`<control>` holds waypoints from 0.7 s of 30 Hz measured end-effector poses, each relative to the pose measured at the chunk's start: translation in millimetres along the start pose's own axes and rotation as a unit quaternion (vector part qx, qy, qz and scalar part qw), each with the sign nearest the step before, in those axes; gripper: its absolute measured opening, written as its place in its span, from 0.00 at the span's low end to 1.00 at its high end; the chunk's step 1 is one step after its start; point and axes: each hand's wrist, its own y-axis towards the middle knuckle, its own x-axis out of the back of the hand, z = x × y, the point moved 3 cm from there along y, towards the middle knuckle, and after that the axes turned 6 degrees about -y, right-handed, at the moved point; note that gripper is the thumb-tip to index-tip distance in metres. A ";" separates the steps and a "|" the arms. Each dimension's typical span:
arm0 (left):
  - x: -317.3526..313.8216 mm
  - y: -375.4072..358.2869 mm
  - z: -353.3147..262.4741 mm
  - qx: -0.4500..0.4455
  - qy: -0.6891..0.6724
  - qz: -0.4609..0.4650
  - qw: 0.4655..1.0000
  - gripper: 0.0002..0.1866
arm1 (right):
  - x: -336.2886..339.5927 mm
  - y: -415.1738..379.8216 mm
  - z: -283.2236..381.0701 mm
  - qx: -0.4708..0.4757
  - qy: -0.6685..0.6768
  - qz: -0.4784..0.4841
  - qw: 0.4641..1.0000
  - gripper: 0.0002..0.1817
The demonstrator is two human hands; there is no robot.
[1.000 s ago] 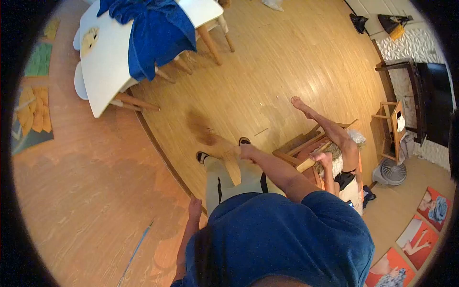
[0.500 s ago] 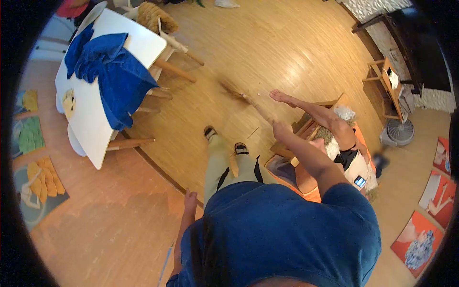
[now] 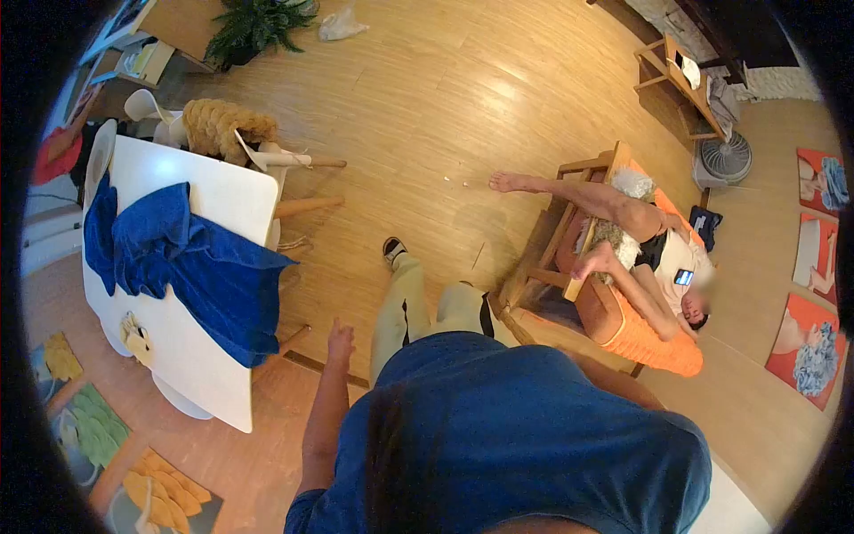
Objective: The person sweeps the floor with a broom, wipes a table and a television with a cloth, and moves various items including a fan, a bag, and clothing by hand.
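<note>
My left hand [image 3: 340, 343] hangs beside my left leg, its fingers loosely apart and nothing seen in it. It is nearest the white table [image 3: 233, 392], where a blue towel [image 3: 200, 249] lies bunched and droops over the edge. Of my right arm, only part of the forearm [image 3: 614, 378] shows beside my blue shirt; the right hand is hidden behind my body. No broom shows now. Small white bits [image 3: 455, 182] lie on the wooden floor ahead of my sandalled foot [image 3: 394, 249].
To the right, a person [image 3: 623, 209] reclines on an orange wooden-framed sofa [image 3: 614, 325], one leg stretched out over the floor. Behind stand a fan [image 3: 725, 158] and a small wooden table [image 3: 680, 84]. Chairs [image 3: 267, 160] flank the white table; a plant [image 3: 253, 31] and plastic bag [image 3: 342, 25] lie beyond.
My right hand, earlier on a broom stretched out toward the floor ahead, has drawn back out of sight along with the broom. My view has turned and shifted; my left hand has come slightly forward.
</note>
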 end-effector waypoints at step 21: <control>75.0 75.0 -2.2 0.112 -0.042 0.102 0.988 0.33 | 42.7 52.2 455.8 0.267 0.392 0.210 0.855 0.08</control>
